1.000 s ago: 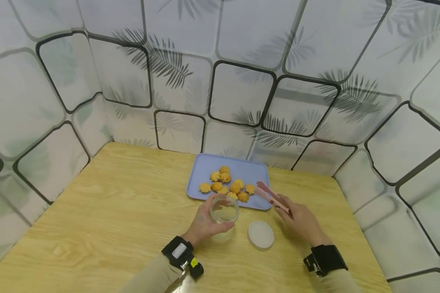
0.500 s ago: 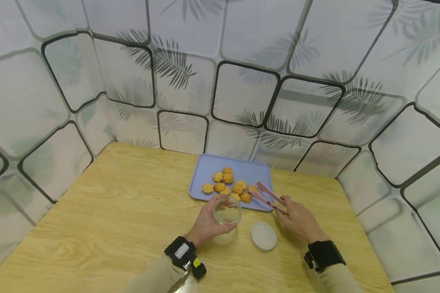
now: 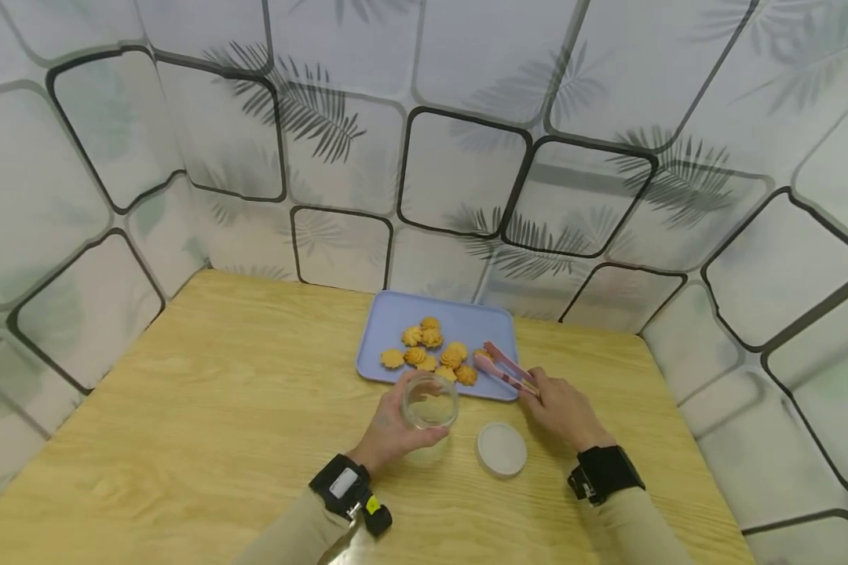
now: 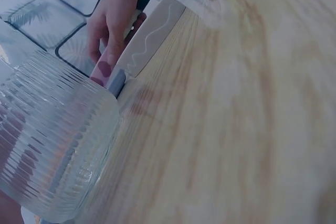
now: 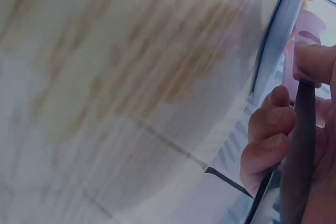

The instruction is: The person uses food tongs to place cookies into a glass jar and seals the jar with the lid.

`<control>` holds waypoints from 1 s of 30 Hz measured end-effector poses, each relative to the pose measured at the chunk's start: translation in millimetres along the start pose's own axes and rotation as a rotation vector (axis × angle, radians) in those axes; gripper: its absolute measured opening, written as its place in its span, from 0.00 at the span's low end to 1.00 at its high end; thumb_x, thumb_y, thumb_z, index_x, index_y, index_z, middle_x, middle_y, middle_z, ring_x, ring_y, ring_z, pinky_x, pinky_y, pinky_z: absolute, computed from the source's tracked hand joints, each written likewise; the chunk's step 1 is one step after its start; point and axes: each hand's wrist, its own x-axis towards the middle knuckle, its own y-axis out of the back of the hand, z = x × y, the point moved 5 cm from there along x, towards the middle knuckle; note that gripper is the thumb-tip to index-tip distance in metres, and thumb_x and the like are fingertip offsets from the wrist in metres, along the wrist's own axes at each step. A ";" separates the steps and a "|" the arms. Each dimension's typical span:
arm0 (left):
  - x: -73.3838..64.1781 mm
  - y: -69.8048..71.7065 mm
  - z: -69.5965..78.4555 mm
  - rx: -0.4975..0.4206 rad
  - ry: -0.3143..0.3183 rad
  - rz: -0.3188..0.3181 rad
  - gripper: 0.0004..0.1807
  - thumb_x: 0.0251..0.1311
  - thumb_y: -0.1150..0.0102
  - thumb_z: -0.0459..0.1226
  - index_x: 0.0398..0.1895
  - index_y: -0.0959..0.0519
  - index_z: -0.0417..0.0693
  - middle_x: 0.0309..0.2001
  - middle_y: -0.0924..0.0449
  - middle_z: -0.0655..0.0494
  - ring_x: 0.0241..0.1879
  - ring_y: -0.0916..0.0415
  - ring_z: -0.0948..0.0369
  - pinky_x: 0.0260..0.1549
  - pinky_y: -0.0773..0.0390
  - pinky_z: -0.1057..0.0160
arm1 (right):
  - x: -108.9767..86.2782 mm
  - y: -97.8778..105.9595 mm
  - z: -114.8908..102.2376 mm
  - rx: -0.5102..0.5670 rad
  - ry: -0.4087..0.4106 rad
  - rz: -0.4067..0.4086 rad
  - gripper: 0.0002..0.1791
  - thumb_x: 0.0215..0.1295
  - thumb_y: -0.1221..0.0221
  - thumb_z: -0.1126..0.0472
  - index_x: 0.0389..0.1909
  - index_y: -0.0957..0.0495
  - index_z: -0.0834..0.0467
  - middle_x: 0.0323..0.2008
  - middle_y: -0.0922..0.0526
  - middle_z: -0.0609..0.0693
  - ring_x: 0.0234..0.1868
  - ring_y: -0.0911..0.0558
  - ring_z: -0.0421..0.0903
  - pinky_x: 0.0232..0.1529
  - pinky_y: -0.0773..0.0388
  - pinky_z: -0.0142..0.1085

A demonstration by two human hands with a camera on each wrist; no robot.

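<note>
My left hand (image 3: 389,430) grips a clear glass jar (image 3: 431,402), holding it tilted over the table near the tray's front edge; ribbed walls of the glass jar (image 4: 58,135) fill the left of the left wrist view. In my right hand (image 3: 564,408) I hold pink tongs (image 3: 510,372), their tips spread around a cookie (image 3: 484,355) at the right end of the blue tray (image 3: 389,312). Whether the tips touch that cookie I cannot tell. Several golden cookies (image 3: 431,337) lie on the tray. Fingers of my right hand (image 5: 270,129) curl round the tongs in the right wrist view.
A round white lid (image 3: 501,450) lies on the wooden table (image 3: 254,392) between my hands, in front of the tray. Behind the table hangs a patterned cloth wall (image 3: 346,243), which also runs along both sides.
My right hand has moved forward and left over the tray. The tongs have spread, and their tips have come to the rightmost cookie. My left hand still holds the jar in about the same place.
</note>
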 end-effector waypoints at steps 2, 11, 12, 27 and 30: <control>0.4 -1.1 -1.0 -0.019 0.004 -0.007 0.37 0.41 0.30 0.24 0.57 0.35 0.29 0.51 0.26 0.29 0.52 0.32 0.34 0.49 0.32 0.29 | -0.7 1.2 0.8 0.001 -0.007 0.007 0.18 0.66 0.41 0.53 0.49 0.27 0.61 0.21 0.26 0.49 0.20 0.29 0.46 0.19 0.32 0.41; -3.6 -3.8 -8.9 -0.114 0.048 -0.030 0.36 0.42 0.30 0.22 0.58 0.36 0.29 0.51 0.28 0.25 0.53 0.34 0.33 0.49 0.35 0.26 | -11.2 6.4 -4.4 0.003 0.043 0.058 0.16 0.65 0.40 0.58 0.48 0.26 0.63 0.20 0.27 0.50 0.20 0.29 0.46 0.18 0.31 0.41; -3.9 -3.6 -9.0 -0.110 0.043 -0.030 0.36 0.42 0.30 0.22 0.57 0.36 0.29 0.51 0.28 0.25 0.53 0.33 0.33 0.50 0.36 0.26 | -12.2 8.3 -6.3 0.016 0.048 0.063 0.15 0.65 0.40 0.58 0.48 0.26 0.63 0.20 0.28 0.50 0.19 0.30 0.45 0.18 0.32 0.40; 0.5 -0.4 -2.8 -0.019 0.033 -0.025 0.38 0.40 0.28 0.23 0.57 0.36 0.28 0.49 0.25 0.29 0.53 0.31 0.36 0.51 0.34 0.29 | -50.3 76.4 -88.0 0.375 0.371 0.135 0.14 0.67 0.42 0.67 0.53 0.23 0.55 0.18 0.32 0.37 0.14 0.40 0.29 0.14 0.41 0.22; 0.0 2.5 -3.8 -0.012 0.064 -0.021 0.38 0.39 0.28 0.23 0.57 0.36 0.32 0.51 0.25 0.31 0.53 0.30 0.38 0.52 0.33 0.30 | -53.9 78.0 -98.5 0.383 0.415 0.116 0.17 0.65 0.41 0.67 0.55 0.23 0.58 0.18 0.31 0.36 0.15 0.40 0.28 0.14 0.41 0.21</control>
